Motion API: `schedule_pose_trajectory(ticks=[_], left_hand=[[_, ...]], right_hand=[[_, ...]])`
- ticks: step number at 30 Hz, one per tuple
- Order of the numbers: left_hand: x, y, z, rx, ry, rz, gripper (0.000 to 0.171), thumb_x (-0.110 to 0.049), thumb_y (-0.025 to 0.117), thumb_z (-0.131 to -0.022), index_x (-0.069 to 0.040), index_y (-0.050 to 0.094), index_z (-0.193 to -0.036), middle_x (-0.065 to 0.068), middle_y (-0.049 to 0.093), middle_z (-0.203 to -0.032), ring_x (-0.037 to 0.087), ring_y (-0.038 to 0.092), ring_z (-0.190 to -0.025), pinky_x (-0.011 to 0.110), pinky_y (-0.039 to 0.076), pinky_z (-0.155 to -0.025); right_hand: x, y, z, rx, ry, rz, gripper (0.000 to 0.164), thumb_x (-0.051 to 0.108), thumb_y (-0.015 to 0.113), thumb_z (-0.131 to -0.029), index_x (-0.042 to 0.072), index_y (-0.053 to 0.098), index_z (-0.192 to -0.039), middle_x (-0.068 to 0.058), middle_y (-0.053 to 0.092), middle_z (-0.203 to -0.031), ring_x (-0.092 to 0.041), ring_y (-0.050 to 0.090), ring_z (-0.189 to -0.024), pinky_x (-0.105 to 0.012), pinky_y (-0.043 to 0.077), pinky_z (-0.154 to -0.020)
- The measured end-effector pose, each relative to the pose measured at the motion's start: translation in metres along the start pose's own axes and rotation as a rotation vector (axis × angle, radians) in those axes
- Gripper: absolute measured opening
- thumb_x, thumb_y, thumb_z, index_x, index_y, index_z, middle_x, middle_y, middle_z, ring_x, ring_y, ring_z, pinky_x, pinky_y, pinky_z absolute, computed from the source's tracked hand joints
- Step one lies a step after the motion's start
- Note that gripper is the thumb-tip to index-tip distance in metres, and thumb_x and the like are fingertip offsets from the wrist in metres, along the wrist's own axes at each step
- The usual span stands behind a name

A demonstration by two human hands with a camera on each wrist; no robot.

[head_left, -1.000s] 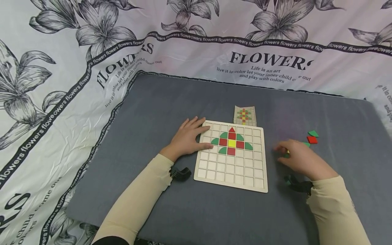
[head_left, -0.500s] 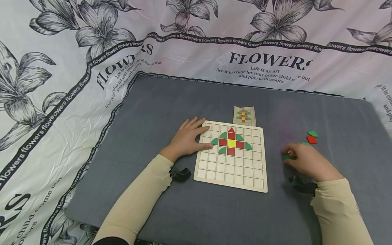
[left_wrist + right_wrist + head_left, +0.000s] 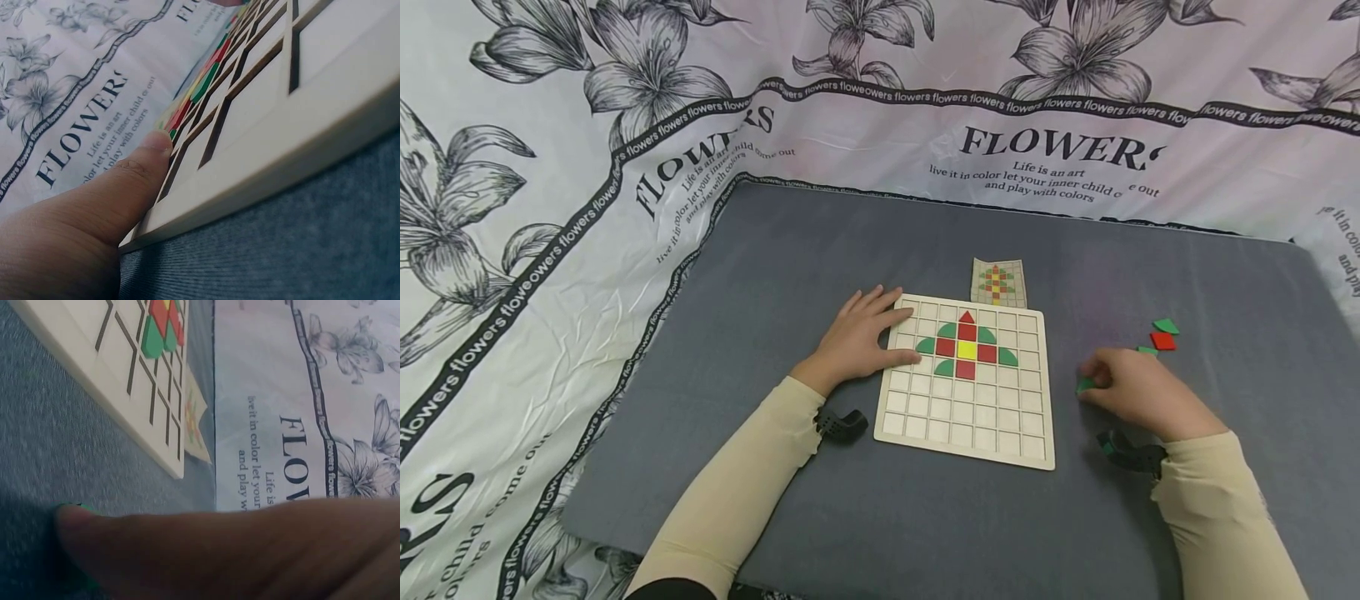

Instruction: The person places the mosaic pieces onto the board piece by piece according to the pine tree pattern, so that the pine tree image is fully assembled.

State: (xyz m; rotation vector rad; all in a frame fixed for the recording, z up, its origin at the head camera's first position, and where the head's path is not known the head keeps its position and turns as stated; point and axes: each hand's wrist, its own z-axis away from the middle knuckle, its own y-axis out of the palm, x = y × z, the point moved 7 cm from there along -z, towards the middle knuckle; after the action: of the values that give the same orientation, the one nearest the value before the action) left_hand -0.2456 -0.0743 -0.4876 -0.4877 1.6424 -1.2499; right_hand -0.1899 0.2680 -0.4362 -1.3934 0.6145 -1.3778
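Note:
A square wooden grid board lies on the table, its upper cells filled with red, green and yellow tiles around one yellow square tile. My left hand rests spread on the board's left edge; in the left wrist view the thumb lies along the rim. Right of the board, my right hand pinches a green tile between thumb and fingertips, low over the table. In the right wrist view the thumb hides most of that tile.
Beyond the board stands a paper pattern card showing a coloured grid figure. Loose tiles lie behind the right hand: a red tile, a green tile and a partly hidden green one. Floral cloth surrounds the grey table.
My right hand shifts right and then slightly back left, its fingers closing together on the green tile. The yellow seen between its fingers earlier is now hidden. My left hand stays put.

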Motion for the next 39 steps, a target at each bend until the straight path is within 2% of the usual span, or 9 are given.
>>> schedule_pose_trajectory(ticks=[5,8,17,29,36,39], left_hand=[[0.0,-0.001,0.0,-0.003,-0.001,0.003,0.085,-0.069,0.069,-0.092,-0.025,0.046,-0.161,-0.001,0.026,-0.174,0.025,0.012,-0.164,0.045,-0.002,-0.134],[0.001,-0.001,0.0,-0.006,-0.003,0.006,0.085,-0.068,0.069,-0.092,-0.025,0.047,-0.161,-0.001,0.026,-0.174,0.025,0.012,-0.164,0.045,-0.001,-0.134],[0.002,0.001,0.0,-0.01,-0.001,0.009,0.084,-0.069,0.068,-0.092,-0.025,0.047,-0.161,-0.001,0.026,-0.174,0.025,0.012,-0.164,0.045,-0.002,-0.133],[0.002,0.001,-0.001,-0.018,0.003,0.01,0.085,-0.07,0.069,-0.092,-0.025,0.048,-0.161,-0.001,0.027,-0.174,0.024,0.013,-0.163,0.044,-0.002,-0.133],[0.002,0.001,-0.001,-0.016,0.0,0.01,0.085,-0.07,0.069,-0.092,-0.025,0.048,-0.161,-0.001,0.026,-0.174,0.024,0.012,-0.164,0.044,-0.002,-0.133],[0.002,0.001,-0.001,-0.015,0.001,0.014,0.085,-0.069,0.069,-0.092,-0.025,0.048,-0.161,-0.001,0.026,-0.174,0.024,0.012,-0.164,0.044,-0.001,-0.134]], right_hand=[[0.016,-0.006,-0.004,-0.058,-0.054,0.0,0.012,0.008,0.082,-0.088,0.003,0.071,-0.09,-0.003,0.07,-0.081,-0.018,0.062,-0.073,-0.039,0.054,-0.066],[0.026,-0.008,-0.007,-0.059,-0.063,-0.016,0.012,0.01,0.081,-0.09,0.004,0.071,-0.09,-0.002,0.069,-0.081,-0.016,0.061,-0.071,-0.036,0.052,-0.063],[0.056,-0.003,-0.022,0.003,-0.067,-0.06,0.011,0.013,0.077,-0.093,0.007,0.068,-0.09,0.0,0.066,-0.078,-0.015,0.054,-0.064,-0.032,0.046,-0.058],[0.084,0.006,-0.04,0.051,-0.115,-0.048,0.006,0.011,0.077,-0.092,0.009,0.072,-0.089,0.001,0.067,-0.08,-0.015,0.055,-0.067,-0.031,0.048,-0.059],[0.098,0.014,-0.049,0.076,-0.169,-0.062,0.01,0.01,0.077,-0.091,0.012,0.071,-0.084,0.003,0.068,-0.079,-0.015,0.055,-0.068,-0.03,0.047,-0.058],[0.1,0.017,-0.053,0.096,-0.175,-0.068,0.011,0.011,0.077,-0.092,0.013,0.071,-0.082,0.004,0.069,-0.08,-0.015,0.056,-0.073,-0.031,0.049,-0.062]])
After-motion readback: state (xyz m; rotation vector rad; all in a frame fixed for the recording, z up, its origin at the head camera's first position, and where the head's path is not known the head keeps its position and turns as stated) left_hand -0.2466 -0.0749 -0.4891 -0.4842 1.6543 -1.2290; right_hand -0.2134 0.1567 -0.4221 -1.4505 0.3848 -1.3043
